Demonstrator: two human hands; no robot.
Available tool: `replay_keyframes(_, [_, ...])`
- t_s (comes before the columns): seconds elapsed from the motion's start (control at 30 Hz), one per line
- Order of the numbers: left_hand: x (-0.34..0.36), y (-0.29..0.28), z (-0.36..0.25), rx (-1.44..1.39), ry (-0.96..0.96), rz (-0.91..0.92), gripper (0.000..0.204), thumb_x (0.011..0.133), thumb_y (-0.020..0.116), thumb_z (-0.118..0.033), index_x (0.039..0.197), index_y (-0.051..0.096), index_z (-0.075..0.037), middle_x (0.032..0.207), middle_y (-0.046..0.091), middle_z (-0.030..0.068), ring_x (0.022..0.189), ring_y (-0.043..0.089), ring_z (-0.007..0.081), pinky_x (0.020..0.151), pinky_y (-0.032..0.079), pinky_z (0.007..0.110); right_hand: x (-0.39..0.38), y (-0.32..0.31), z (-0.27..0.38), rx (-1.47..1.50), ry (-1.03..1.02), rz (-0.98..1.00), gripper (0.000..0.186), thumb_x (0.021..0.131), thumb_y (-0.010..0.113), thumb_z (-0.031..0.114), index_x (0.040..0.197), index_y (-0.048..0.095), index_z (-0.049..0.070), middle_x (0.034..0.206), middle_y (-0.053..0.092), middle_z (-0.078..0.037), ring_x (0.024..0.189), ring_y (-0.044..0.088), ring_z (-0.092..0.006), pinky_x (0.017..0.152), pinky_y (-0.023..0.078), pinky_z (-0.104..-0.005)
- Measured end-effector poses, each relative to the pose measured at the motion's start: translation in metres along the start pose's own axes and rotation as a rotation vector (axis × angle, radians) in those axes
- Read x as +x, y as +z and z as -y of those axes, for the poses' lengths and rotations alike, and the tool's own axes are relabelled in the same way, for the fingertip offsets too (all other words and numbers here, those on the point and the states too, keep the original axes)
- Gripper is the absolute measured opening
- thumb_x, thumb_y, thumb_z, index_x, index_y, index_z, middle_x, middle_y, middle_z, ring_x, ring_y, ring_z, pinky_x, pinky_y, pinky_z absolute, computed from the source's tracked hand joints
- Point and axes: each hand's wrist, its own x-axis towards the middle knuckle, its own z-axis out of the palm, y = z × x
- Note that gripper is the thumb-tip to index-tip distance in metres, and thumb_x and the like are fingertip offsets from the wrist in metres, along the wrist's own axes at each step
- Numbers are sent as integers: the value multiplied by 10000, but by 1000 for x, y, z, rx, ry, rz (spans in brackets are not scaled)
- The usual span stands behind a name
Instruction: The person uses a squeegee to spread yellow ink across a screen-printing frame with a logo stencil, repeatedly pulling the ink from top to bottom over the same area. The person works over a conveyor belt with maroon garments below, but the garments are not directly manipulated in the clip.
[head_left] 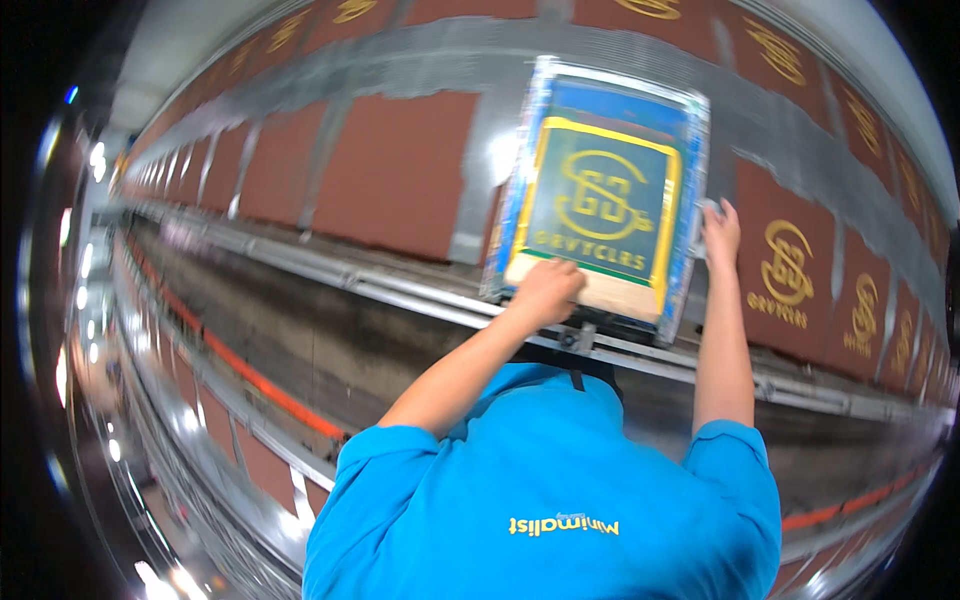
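Note:
A screen-printing frame lies on a long printing bed, with blue edging and a yellow-bordered mesh bearing a yellow emblem. My left hand is curled over a pale wooden bar along the lower end of the screen. My right hand is at the frame's right edge, fingers bent round something small and pale that I cannot make out.
Brown panels line the grey bed, several with yellow printed emblems. A metal rail runs along the near edge. Lower down are an orange strip and another bed with brown panels at left.

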Motion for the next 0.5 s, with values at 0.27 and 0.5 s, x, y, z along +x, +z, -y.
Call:
replay_keyframes(0.27, [-50,-41,28,-29,65,-70,349,727,812,-140,1037,660,-86,1034,678,86,1037,671,334,861,538,476,-39,48,66,-250,-314,-182,429,974,773,296,1283,717,3,1228,749,-151,1079,703,-229,967,536,-364])
replay_keyframes(0.5, [-76,-150,196,184,108,-116,425,834,820,-480,925,643,-105,860,659,99,846,694,326,718,554,473,-107,225,75,-81,-452,-156,379,1006,760,229,1304,702,2,1162,732,-104,982,676,-154,871,549,-313])
